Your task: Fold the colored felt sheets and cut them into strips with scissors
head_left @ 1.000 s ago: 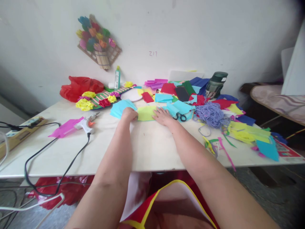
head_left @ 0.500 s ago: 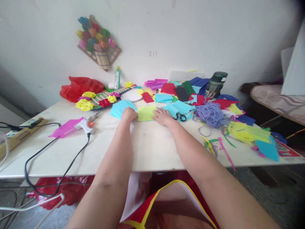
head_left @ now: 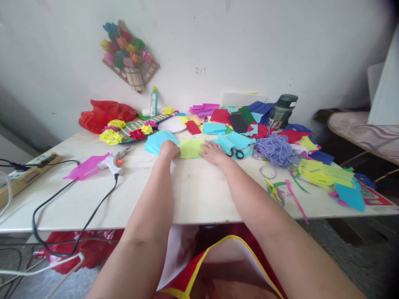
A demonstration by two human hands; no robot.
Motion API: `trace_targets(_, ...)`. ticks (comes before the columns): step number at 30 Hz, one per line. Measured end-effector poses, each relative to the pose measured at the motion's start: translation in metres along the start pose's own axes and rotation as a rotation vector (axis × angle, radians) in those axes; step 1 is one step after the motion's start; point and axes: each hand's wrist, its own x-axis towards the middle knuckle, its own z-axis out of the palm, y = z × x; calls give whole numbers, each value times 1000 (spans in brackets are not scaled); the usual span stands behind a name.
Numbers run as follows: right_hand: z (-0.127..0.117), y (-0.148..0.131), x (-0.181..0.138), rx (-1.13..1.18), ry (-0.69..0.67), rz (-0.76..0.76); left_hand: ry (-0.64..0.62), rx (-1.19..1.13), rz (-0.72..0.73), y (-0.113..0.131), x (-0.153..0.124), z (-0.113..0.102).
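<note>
A yellow-green strip of crepe paper (head_left: pixel 191 148) lies flat on the table between my two hands. At its left end my left hand (head_left: pixel 170 149) is closed, fingers curled down at the strip's edge; the fingertips are mostly hidden. Light-blue crepe paper (head_left: pixel 155 142) lies beside and partly behind that hand. My right hand (head_left: pixel 213 152) rests flat with fingers spread over the strip's right end. Just right of it are black-handled scissors (head_left: pixel 236 153) on more light-blue paper (head_left: pixel 241 140).
A white glue gun (head_left: pixel 112 162) with a black cord lies on pink paper (head_left: pixel 87 167) at left, near a power strip (head_left: pixel 29 172). Purple yarn (head_left: pixel 276 150), a dark bottle (head_left: pixel 282 111) and coloured paper scraps fill the right. A flower-decorated craft piece (head_left: pixel 134 128) lies behind.
</note>
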Motion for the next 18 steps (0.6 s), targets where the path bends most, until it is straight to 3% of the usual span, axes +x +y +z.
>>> trace_targets(3,0,0,0,1,3,-3,67,-9,-12,1,-4,-1)
trace_targets(6,0,-1,0,5,6,-2,226,-7,-11,4,-9,-3)
trace_targets(10,0,-1,-1,3,23,-13,427,3,254,20,-14,4)
trace_targets(12,0,-2,-3,-5,39,-23,384,8,417,33,-16,17)
trace_targets(15,-1,-3,-6,-36,33,-22,143,77,653,50,-19,42)
trace_targets(18,-2,-4,-9,-63,14,-18,-36,163,686,57,-25,58)
